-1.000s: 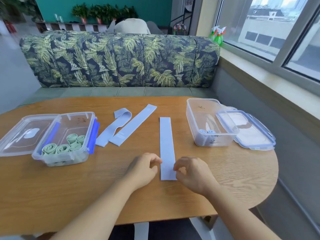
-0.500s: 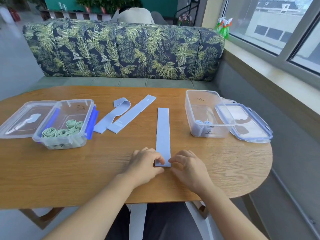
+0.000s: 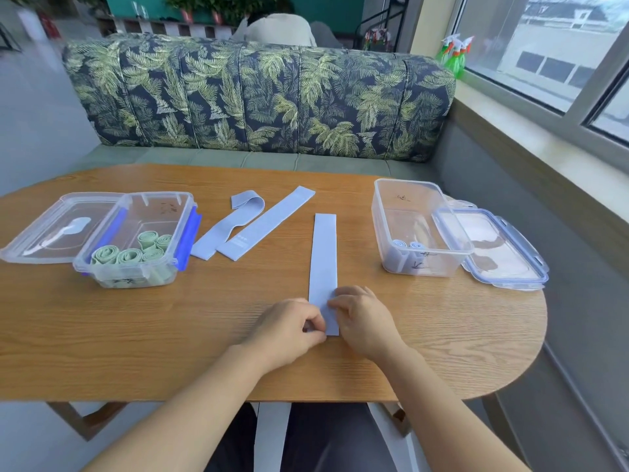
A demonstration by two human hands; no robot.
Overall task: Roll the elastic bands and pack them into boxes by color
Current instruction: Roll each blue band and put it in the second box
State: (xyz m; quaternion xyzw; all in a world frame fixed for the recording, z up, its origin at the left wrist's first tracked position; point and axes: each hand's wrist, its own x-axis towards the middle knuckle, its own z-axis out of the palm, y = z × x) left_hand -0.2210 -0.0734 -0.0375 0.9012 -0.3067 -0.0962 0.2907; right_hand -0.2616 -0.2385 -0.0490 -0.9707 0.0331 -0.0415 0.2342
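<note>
Your left hand (image 3: 289,330) sits at the near end of the flat blue band (image 3: 323,257). Its fingers are curled, and the thumb and forefinger pinch the band's near left corner. Your right hand (image 3: 364,318) is just beside it on the band's right edge, fingers bent and close together with their tips on the fabric. Its thumb is hidden, so whether it pinches cannot be told.

The band lies unrolled on the table (image 3: 136,335). It starts close to the middle of the near edge and runs straight away from you toward the far edge.

Toward the table's left edge stands the left box (image 3: 160,195), clear plastic with blue clasps (image 3: 190,240) and open at the top. Inside it, several green rolls (image 3: 129,255) are packed against its near wall. Its lid (image 3: 58,226) lies flat, touching the box on the side nearer the left edge.

Toward the right edge stands the right box (image 3: 406,183), also clear and open. Two blue rolls (image 3: 406,247) sit in its near left corner. The right lid (image 3: 500,250) lies against this box, close to the table's right edge.

Between the left box and your band lie two loose blue bands (image 3: 269,223) side by side at a slant, the left one folded over at its far end.
</note>
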